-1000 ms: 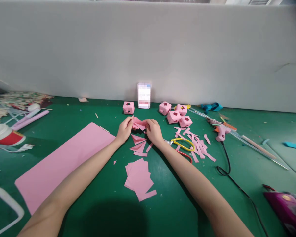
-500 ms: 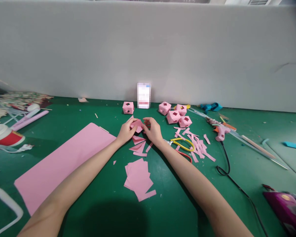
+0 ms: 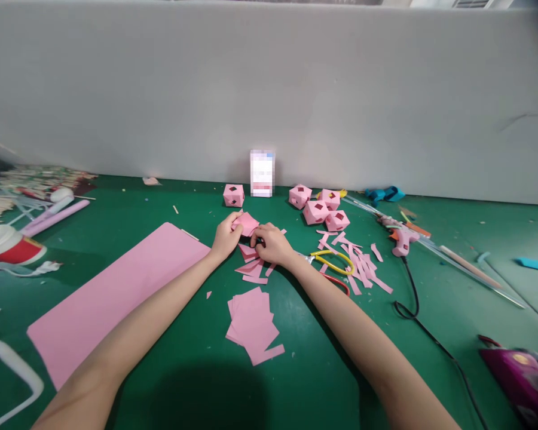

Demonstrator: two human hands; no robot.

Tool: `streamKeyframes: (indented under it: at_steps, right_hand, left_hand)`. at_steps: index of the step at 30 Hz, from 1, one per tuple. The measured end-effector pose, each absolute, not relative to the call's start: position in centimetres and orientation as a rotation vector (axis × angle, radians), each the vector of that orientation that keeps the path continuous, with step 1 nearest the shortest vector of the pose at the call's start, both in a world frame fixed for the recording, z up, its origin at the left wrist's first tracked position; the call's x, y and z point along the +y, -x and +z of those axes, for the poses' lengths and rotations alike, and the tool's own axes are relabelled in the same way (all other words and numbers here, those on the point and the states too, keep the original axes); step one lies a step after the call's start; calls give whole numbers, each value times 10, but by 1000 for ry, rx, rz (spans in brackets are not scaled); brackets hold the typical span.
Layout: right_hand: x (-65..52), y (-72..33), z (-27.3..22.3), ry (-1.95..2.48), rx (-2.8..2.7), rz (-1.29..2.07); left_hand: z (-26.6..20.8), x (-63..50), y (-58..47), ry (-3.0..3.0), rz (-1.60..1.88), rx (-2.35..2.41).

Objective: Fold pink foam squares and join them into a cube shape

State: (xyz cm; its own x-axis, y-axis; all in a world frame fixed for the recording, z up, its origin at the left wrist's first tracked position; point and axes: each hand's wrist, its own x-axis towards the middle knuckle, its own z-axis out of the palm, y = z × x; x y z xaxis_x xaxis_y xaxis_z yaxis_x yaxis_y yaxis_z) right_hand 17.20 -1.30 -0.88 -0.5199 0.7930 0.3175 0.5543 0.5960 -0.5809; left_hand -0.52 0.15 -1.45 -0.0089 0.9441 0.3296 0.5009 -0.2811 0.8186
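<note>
A small folded piece of pink paper (image 3: 247, 222) is held up off the table between both hands. My left hand (image 3: 226, 237) pinches its left side, thumb on top. My right hand (image 3: 272, 245) is closed at its lower right edge, fingers curled; the exact contact of those fingertips is partly hidden. Under the hands lie folded pink paper pieces (image 3: 250, 268). Nearer to me is a loose pile of cut pink paper squares (image 3: 252, 319). Scissors with yellow handles (image 3: 334, 263) lie beside my right wrist, and a red handle (image 3: 339, 283) shows below them.
Pink paper cubes with cut-out holes (image 3: 316, 212) stand at the back, near a propped phone (image 3: 262, 173). Paper strips (image 3: 363, 269) and a corded glue gun (image 3: 403, 240) lie right. A large pink sheet (image 3: 116, 298) and a paper cup (image 3: 11, 245) are left.
My right hand has moved down and slightly left, its fingers curling at the paper's lower edge. The folded paper has tilted, showing more of its flat face.
</note>
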Motion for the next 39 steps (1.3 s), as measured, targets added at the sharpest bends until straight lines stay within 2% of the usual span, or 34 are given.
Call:
streamKeyframes:
  at_steps: [6, 16, 39]
  right_hand:
    - [-14, -171, -7, 1031, -2220, 617]
    - [-3, -187, 3, 932, -2334, 990]
    - [-12, -178, -1, 1027, -2406, 730]
  left_hand:
    - [-10, 0, 5, -1757, 1297, 1453]
    - [-11, 1, 6, -1700, 1365, 1404]
    - [-8, -1, 5, -1713, 1299, 1451]
